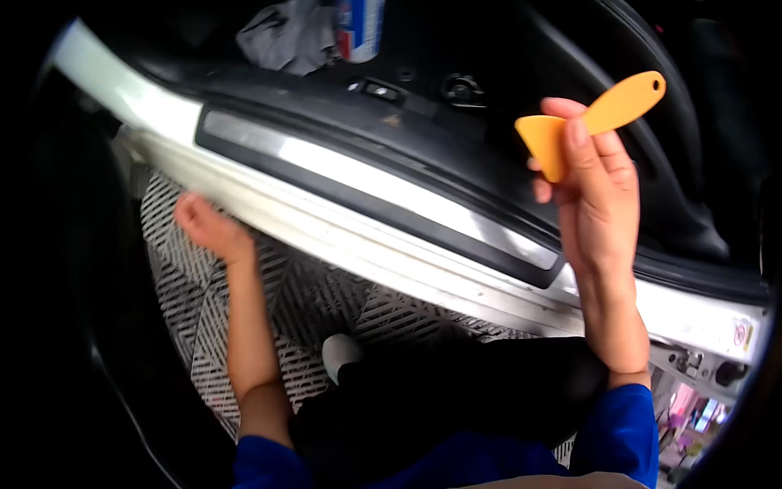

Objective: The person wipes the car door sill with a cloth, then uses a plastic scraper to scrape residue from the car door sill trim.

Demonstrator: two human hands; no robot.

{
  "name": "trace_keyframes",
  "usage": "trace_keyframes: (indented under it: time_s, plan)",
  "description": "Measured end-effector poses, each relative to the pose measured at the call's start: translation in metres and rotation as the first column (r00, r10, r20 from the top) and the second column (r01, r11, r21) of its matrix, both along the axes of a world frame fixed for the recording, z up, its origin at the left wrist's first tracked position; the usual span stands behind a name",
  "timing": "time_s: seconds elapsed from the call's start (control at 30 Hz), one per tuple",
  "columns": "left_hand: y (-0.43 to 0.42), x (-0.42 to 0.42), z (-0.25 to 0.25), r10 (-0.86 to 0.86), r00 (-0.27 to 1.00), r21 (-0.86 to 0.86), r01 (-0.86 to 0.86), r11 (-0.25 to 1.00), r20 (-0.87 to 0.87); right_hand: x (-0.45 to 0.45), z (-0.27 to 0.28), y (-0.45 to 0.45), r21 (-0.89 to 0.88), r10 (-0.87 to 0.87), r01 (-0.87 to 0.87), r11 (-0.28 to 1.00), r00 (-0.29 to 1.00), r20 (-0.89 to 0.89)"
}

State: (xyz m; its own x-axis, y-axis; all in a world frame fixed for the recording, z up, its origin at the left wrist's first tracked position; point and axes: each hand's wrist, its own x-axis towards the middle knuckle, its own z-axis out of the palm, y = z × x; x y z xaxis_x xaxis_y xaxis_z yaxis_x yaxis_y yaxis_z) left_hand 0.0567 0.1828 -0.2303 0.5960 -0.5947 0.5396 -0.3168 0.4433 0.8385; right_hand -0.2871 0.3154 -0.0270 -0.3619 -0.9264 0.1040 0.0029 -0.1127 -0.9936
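My right hand (pixel 599 175) is raised over the car's door sill and grips a yellow plastic scraper (pixel 554 147) between thumb and fingers. The scraper's wedge-shaped blade points left and down, while its handle, with a small hole at the end, sticks up to the right. Lower on the left, my left hand (pixel 210 228) is curled into a loose fist beside the white door sill (pixel 326 232), with nothing visible in it. A silver sill plate (pixel 415 208) with a black border lies along the top of the sill.
Inside the car, a grey cloth (pixel 289 37) lies beside a blue, red and white can (pixel 360 28). A black seat or trim panel (pixel 652 155) rises behind my right hand. Grey slatted floor tiles (pixel 301 297) and a light shoe (pixel 340 356) show below the sill.
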Motion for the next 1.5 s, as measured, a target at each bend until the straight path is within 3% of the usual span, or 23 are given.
trace_keyframes:
  time_s: [0.07, 0.13, 0.2, 0.23, 0.27, 0.33, 0.4, 0.47, 0.5, 0.53, 0.63, 0.7, 0.77, 0.8, 0.83, 0.87, 0.93, 0.97, 1.03, 1.07, 1.17, 1.5]
  plan:
    - [-0.004, -0.035, 0.035, -0.231, 0.971, -0.181, 0.239, 0.954, 0.066, -0.006, -0.001, 0.005, -0.048, -0.023, 0.022, 0.999, 1.000, -0.014]
    - [-0.002, -0.039, 0.059, -0.380, 0.923, -0.186, 0.384, 0.904, 0.059, 0.008, 0.005, -0.004, -0.040, -0.035, 0.033, 0.999, 0.999, -0.034]
    - [0.002, -0.055, 0.077, -0.460, 0.852, -0.240, 0.515, 0.823, 0.251, -0.006, 0.001, 0.001, -0.066, -0.047, 0.047, 0.997, 0.999, -0.006]
    - [0.010, -0.070, 0.087, -0.486, 0.869, -0.144, 0.494, 0.857, 0.091, -0.013, -0.004, 0.002, -0.071, -0.072, 0.072, 0.995, 0.997, 0.010]
    - [0.012, -0.075, 0.094, -0.480, 0.872, -0.137, 0.489, 0.861, 0.097, -0.015, -0.003, 0.001, -0.077, -0.082, 0.082, 0.994, 0.997, 0.000]
    - [0.010, -0.078, 0.101, -0.758, 0.629, -0.213, 0.775, 0.594, 0.173, -0.019, 0.002, 0.000, -0.143, -0.086, 0.056, 0.988, 0.973, -0.214]
    - [0.012, -0.078, 0.103, -0.894, 0.420, -0.106, 0.907, 0.408, 0.158, -0.024, 0.003, 0.000, -0.209, -0.112, 0.053, 0.977, 0.952, -0.286]
    - [0.025, -0.095, 0.117, -0.865, 0.466, 0.010, 0.879, 0.476, 0.186, -0.027, 0.007, 0.002, -0.199, -0.135, 0.063, 0.978, 0.918, -0.373]
    - [0.028, -0.096, 0.116, -0.879, 0.395, 0.060, 0.903, 0.424, 0.266, -0.031, 0.008, 0.002, -0.181, -0.114, 0.052, 0.982, 0.928, -0.353]
    - [0.040, -0.114, 0.124, -0.834, 0.518, 0.040, 0.845, 0.534, 0.189, -0.039, 0.011, 0.004, -0.165, -0.071, 0.007, 0.986, 0.918, -0.391]
    - [0.055, -0.129, 0.119, -0.816, 0.462, 0.046, 0.861, 0.507, 0.347, -0.046, 0.014, 0.024, -0.133, -0.109, 0.054, 0.990, 0.888, -0.447]
    - [0.060, -0.134, 0.116, -0.843, 0.378, 0.028, 0.907, 0.420, 0.383, -0.054, 0.007, 0.035, -0.093, -0.025, -0.019, 0.996, 0.890, -0.455]
    - [0.063, -0.137, 0.117, -0.870, 0.341, 0.030, 0.926, 0.375, 0.357, -0.054, -0.004, 0.043, -0.034, -0.014, -0.007, 0.999, 0.813, -0.582]
    - [0.057, -0.138, 0.120, -0.835, 0.230, 0.041, 0.957, 0.288, 0.500, -0.052, -0.007, 0.044, 0.000, -0.007, 0.009, 1.000, 0.771, -0.637]
    - [0.053, -0.140, 0.121, -0.768, 0.116, 0.067, 0.977, 0.202, 0.630, -0.049, -0.007, 0.046, 0.091, -0.008, 0.088, 0.992, 0.761, -0.649]
    - [0.051, -0.145, 0.120, -0.768, 0.113, 0.068, 0.978, 0.199, 0.630, -0.049, -0.007, 0.044, 0.092, -0.010, 0.091, 0.992, 0.761, -0.648]
    - [0.055, -0.160, 0.118, -0.818, -0.046, 0.205, 0.975, 0.089, 0.573, -0.053, -0.009, 0.040, 0.278, -0.093, 0.264, 0.923, 0.858, -0.505]
    - [0.060, -0.167, 0.120, -0.817, -0.052, 0.206, 0.975, 0.083, 0.574, -0.059, -0.021, 0.041, 0.245, -0.115, 0.256, 0.935, 0.873, -0.475]
    - [0.072, -0.184, 0.126, -0.747, -0.015, 0.311, 0.915, 0.258, 0.665, -0.061, -0.027, 0.038, 0.257, -0.138, 0.257, 0.932, 0.904, -0.406]
    - [0.075, -0.189, 0.124, -0.748, -0.018, 0.311, 0.916, 0.254, 0.664, -0.060, -0.030, 0.037, 0.271, -0.154, 0.251, 0.929, 0.930, -0.333]
    - [0.080, -0.200, 0.117, -0.603, -0.053, 0.377, 0.823, 0.425, 0.796, -0.056, -0.035, 0.031, 0.282, -0.140, 0.242, 0.928, 0.930, -0.340]
    - [0.076, -0.203, 0.107, -0.658, 0.026, 0.342, 0.839, 0.424, 0.753, -0.050, -0.044, 0.025, 0.264, -0.123, 0.278, 0.923, 0.866, -0.484]
